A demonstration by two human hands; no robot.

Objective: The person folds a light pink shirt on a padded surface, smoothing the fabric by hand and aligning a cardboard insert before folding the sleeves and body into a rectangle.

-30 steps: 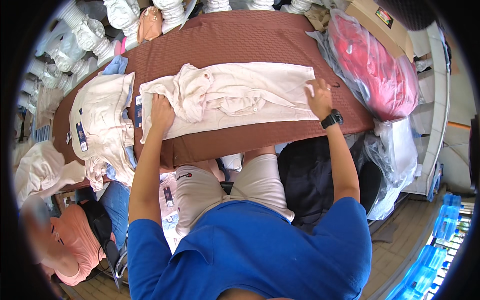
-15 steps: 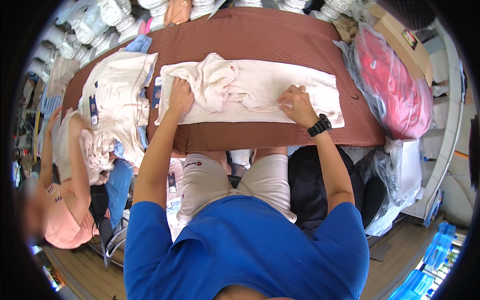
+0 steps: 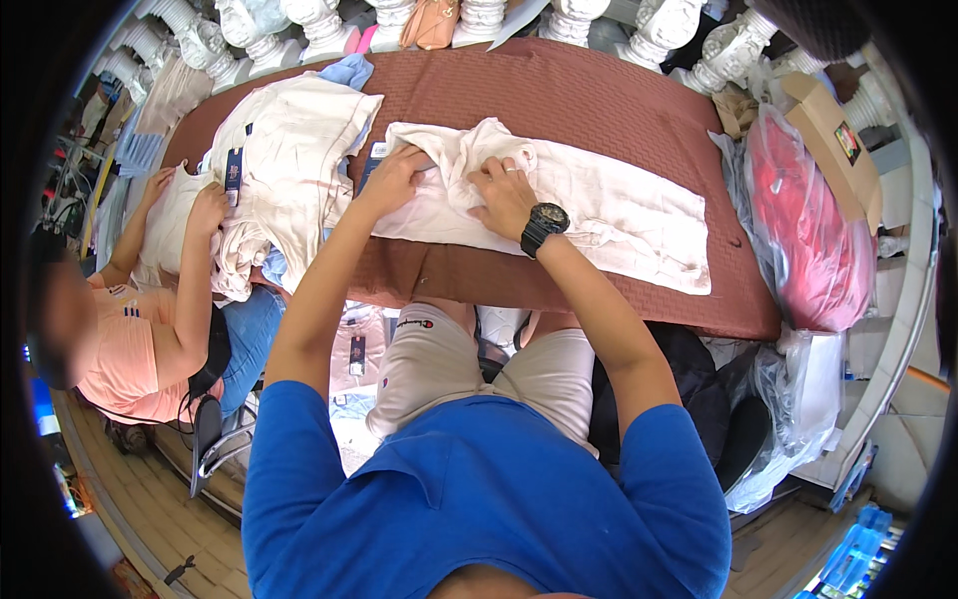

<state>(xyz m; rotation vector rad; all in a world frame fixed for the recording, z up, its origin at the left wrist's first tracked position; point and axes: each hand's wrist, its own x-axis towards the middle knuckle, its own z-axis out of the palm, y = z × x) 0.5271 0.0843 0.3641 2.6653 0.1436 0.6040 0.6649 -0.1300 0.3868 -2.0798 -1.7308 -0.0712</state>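
Note:
A cream shirt point(image 3: 639, 215) lies folded into a long strip on the brown-covered table, its cloth bunched up toward the left end. My left hand point(image 3: 397, 180) rests on that left end, fingers stretched toward the raised fold. On the bunched part lies my right hand point(image 3: 507, 198), its thumb and fingers apart, with a ring and a black watch point(image 3: 545, 226) at the wrist. A dark blue tag point(image 3: 372, 167) with a white label sticks out beside the shirt's left end, partly covered.
At the left, a seated person point(image 3: 150, 329) handles cloth beside a pile of cream shirts point(image 3: 289, 130) with a hang tag. Red goods in clear plastic point(image 3: 803, 225) and a cardboard box point(image 3: 828, 140) stand at the right. White balusters point(image 3: 329, 25) line the table's far edge.
My right hand has moved left from the shirt's right part onto the bunched cloth, closer to my left hand. Its pinched fingers have spread. The whole view has shifted.

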